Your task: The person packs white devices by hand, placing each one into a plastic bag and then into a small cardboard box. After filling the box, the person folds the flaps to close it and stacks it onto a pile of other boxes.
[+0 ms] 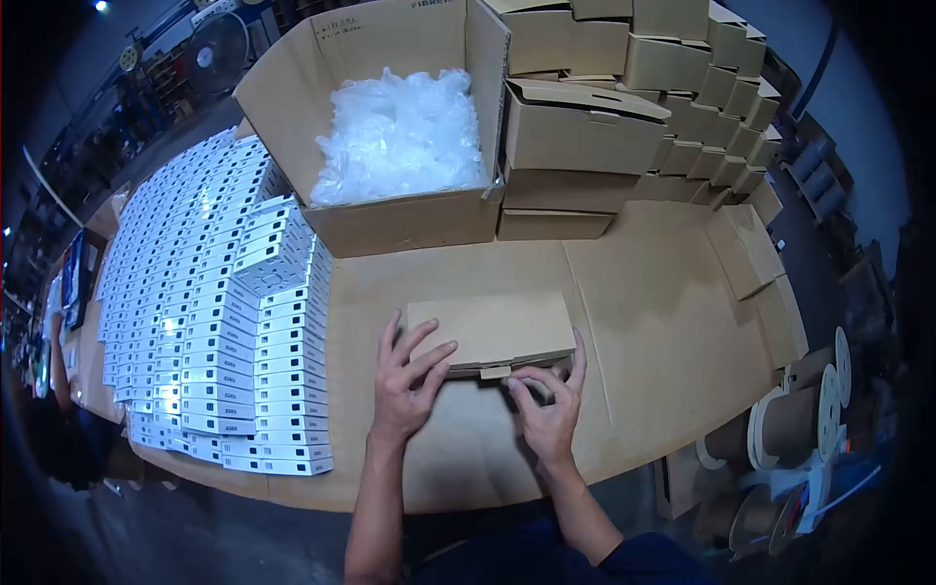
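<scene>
A small brown cardboard box [492, 327] lies on the cardboard-covered table [663, 322], its lid down and a small tab sticking out at the middle of the near edge. My left hand [409, 375] rests at the box's left end, fingers spread over its top and near edge. At the right, my right hand [548, 395] holds the box's near right corner, thumb and index finger pinched beside the tab and another finger along the right end. Both forearms reach in from below.
Rows of stacked white boxes [210, 322] stand at the left. Behind are a large open carton [409, 224] of clear plastic bags [405, 136] and piled brown boxes [585, 132]. Spools [790, 429] stand at the lower right. A person's arm [60, 361] shows far left.
</scene>
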Demonstrator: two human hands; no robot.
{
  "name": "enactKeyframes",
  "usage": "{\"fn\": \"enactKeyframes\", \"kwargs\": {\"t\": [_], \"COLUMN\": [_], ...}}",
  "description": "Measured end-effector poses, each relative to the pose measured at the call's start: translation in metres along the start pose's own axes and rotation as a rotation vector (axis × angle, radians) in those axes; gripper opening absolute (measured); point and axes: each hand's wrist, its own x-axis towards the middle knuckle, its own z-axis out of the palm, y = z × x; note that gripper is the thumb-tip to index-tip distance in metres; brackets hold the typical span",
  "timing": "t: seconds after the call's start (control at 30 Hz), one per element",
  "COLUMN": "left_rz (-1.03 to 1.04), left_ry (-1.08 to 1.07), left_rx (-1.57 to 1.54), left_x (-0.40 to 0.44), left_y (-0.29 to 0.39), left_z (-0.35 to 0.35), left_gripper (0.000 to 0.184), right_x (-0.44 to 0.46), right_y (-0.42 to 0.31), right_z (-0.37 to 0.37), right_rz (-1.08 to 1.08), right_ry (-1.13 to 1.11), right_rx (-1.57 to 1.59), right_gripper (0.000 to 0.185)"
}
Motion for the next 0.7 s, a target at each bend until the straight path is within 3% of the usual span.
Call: {"fn": "enactKeyframes", "kwargs": {"t": [0.03, 0.13, 0.17, 0.27, 0.4, 0.47, 0.63, 0.7], "left_rz": [0.036, -0.010, -0.022, -0.019, 0.022, 0.030, 0.056, 0.057], "left_ry": [-0.032, -0.106, -0.114, -0.101, -0.039, -0.050, -0.082, -0.084], "left_rx": [0.225, 0.404, 0.454, 0.548, 0.525, 0.508, 0.467, 0.451], "left_x": [-0.002, -0.011, -0.016, -0.024, -0.022, -0.023, -0.018, -0.013], "left_y": [0.010, 0.041, 0.047, 0.047, 0.041, 0.039, 0.036, 0.037], "left_z": [-0.005, 0.000, 0.006, 0.018, 0.022, 0.021, 0.015, 0.014], "left_gripper": [0.038, 0.045, 0.051, 0.052, 0.048, 0.051, 0.057, 0.056], "right_x": [0.001, 0.005, 0.007, 0.018, 0.038, 0.042, 0.059, 0.061], "right_y": [0.000, 0.006, -0.003, 0.018, 0.015, 0.015, 0.037, 0.030], "right_z": [-0.003, -0.006, -0.006, -0.006, -0.042, -0.043, -0.050, -0.053], "right_rz": [-0.055, -0.168, -0.023, -0.026, -0.367, -0.481, -0.538, -0.319], "right_ry": [0.021, -0.017, 0.002, 0.202, 0.016, -0.012, -0.141, -0.038], "right_rx": [-0.105, -0.123, 0.074, 0.273, -0.256, -0.327, -0.131, -0.060], "right_gripper": [0.009, 0.012, 0.017, 0.019, 0.025, 0.029, 0.026, 0.023]}}
